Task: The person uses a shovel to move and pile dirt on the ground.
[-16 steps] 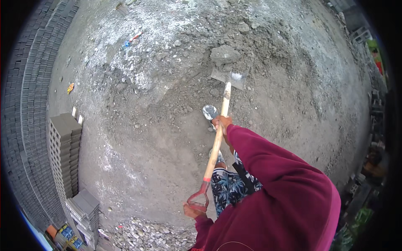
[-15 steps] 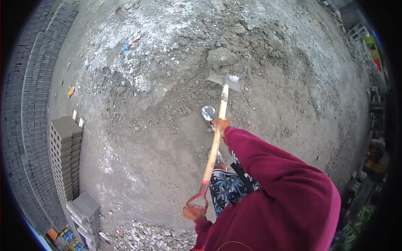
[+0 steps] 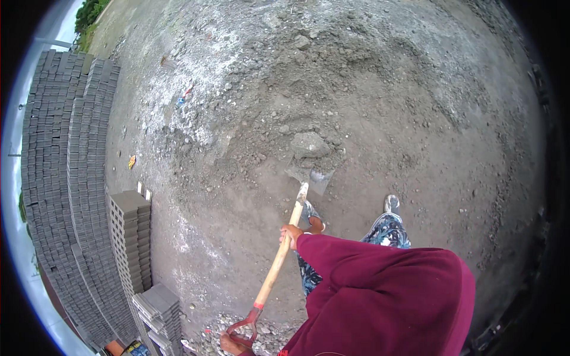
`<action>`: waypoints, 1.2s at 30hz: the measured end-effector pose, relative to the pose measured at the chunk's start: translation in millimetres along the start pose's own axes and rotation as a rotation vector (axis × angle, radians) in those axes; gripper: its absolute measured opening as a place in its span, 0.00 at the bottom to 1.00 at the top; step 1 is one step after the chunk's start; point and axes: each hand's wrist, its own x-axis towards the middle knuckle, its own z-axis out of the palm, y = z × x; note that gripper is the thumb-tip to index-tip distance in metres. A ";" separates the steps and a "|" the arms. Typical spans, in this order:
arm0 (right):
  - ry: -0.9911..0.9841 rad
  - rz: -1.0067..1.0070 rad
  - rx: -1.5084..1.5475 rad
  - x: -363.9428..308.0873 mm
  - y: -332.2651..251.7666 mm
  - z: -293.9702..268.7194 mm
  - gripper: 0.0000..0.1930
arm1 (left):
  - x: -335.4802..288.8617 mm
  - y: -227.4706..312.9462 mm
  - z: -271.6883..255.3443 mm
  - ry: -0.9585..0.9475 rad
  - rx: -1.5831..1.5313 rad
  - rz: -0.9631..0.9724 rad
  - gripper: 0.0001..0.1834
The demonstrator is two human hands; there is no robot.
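Note:
A shovel (image 3: 275,272) with a pale wooden shaft slants from the lower left toward the middle of the view. My left hand (image 3: 230,344) is closed on its red D-shaped handle, low in the picture. Farther up, my right hand (image 3: 291,236) wraps around the shaft. The metal blade (image 3: 321,180) lies at ground level, its front part covered by loose grey soil. A large grey rock (image 3: 310,144) rests at the front of the blade; whether it sits on the metal or just beyond it, I cannot tell.
Loose soil and stones (image 3: 356,50) lie beyond the blade. At left stand long stacks of grey blocks (image 3: 50,160), with a nearer stack of hollow blocks (image 3: 132,237). Gravel (image 3: 273,338) lies near my left hand. My shoe (image 3: 392,204) is right of the shovel.
My view has shifted. The shovel's handle end has swung left, both hands still on it. The rock and loose soil are now closer against the blade, and one foot shows farther right.

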 end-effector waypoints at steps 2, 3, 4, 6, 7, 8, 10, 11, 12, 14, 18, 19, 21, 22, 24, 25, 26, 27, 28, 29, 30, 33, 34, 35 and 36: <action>-0.097 -0.051 0.127 -20.3 -10.9 -48.7 0.16 | 3.6 -25.6 4.4 -0.012 -0.342 0.153 0.19; -0.082 -0.080 0.179 -28.2 -33.1 -83.9 0.15 | 2.7 13.2 5.7 0.014 -0.537 0.147 0.19; -0.066 -0.096 0.243 -38.9 -52.6 -120.9 0.15 | -8.3 76.7 0.0 0.039 -0.659 0.123 0.19; -0.113 -0.182 0.368 -80.1 -104.7 -193.5 0.13 | -45.4 169.0 -19.7 0.035 -0.769 0.174 0.21; -0.074 -0.277 0.448 -104.2 -136.5 -238.1 0.13 | -65.2 214.3 -24.0 -0.019 -0.821 0.240 0.22; -0.036 -0.385 0.522 -134.9 -173.4 -279.5 0.13 | -84.6 267.5 -21.1 -0.098 -0.915 0.313 0.24; 0.018 -0.628 0.674 -218.7 -256.6 -385.7 0.14 | -143.4 387.7 -13.8 -0.384 -1.200 0.435 0.26; 0.055 -0.781 0.722 -273.7 -297.3 -440.5 0.14 | -179.1 446.6 -9.6 -0.566 -1.372 0.459 0.26; 0.179 -0.949 0.756 -332.6 -332.5 -503.0 0.15 | -221.9 504.1 -1.3 -0.699 -1.397 0.555 0.27; 0.563 -1.150 0.808 -457.4 -370.4 -613.7 0.18 | -354.4 602.5 -18.5 -1.035 -1.311 0.697 0.26; 0.935 -1.139 0.660 -642.9 -338.4 -758.2 0.16 | -565.9 657.7 -94.1 -1.495 -1.013 1.344 0.16; 0.946 -1.148 0.678 -654.2 -332.3 -764.1 0.16 | -586.3 653.4 -113.7 -1.548 -1.038 1.354 0.16; 0.745 -1.129 0.800 -629.2 -328.5 -739.3 0.15 | -562.3 658.0 -120.2 -1.577 -0.994 1.253 0.16; 0.737 -1.148 0.835 -610.2 -309.4 -766.5 0.16 | -566.4 659.9 -122.4 -1.700 -0.943 1.177 0.16; 0.659 -1.017 0.907 -534.3 -319.3 -712.8 0.17 | -513.3 673.0 -99.3 -1.557 -0.945 1.061 0.17; 0.617 -0.961 0.934 -495.1 -322.8 -681.4 0.17 | -480.7 673.7 -92.8 -1.462 -0.955 1.015 0.18; 0.574 -0.924 0.951 -450.4 -319.3 -670.8 0.18 | -454.1 668.4 -86.7 -1.408 -1.003 0.949 0.21; 0.569 -0.901 0.959 -401.7 -318.4 -651.6 0.18 | -426.1 659.7 -84.0 -1.351 -1.058 0.872 0.23; 0.557 -0.864 0.875 -356.4 -314.7 -610.6 0.18 | -387.1 645.5 -81.3 -1.318 -1.082 0.824 0.23; 0.627 -0.822 0.787 -311.8 -304.0 -600.9 0.19 | -357.6 627.2 -79.4 -1.409 -1.133 0.795 0.26; 0.689 -0.782 0.681 -276.1 -296.5 -596.4 0.19 | -336.2 610.3 -77.9 -1.487 -1.202 0.759 0.29; 0.549 -0.628 0.413 -198.7 -245.7 -466.1 0.20 | -272.1 520.6 -89.5 -1.304 -1.328 0.528 0.30; 0.504 -0.563 0.277 -188.7 -222.4 -421.2 0.20 | -260.9 487.7 -99.7 -1.183 -1.405 0.419 0.30; 0.388 -0.576 0.256 -186.8 -204.9 -382.3 0.20 | -253.1 459.7 -110.0 -1.156 -1.458 0.287 0.29; 0.283 -0.595 0.262 -185.7 -195.0 -350.6 0.20 | -246.3 434.7 -114.7 -1.156 -1.509 0.179 0.29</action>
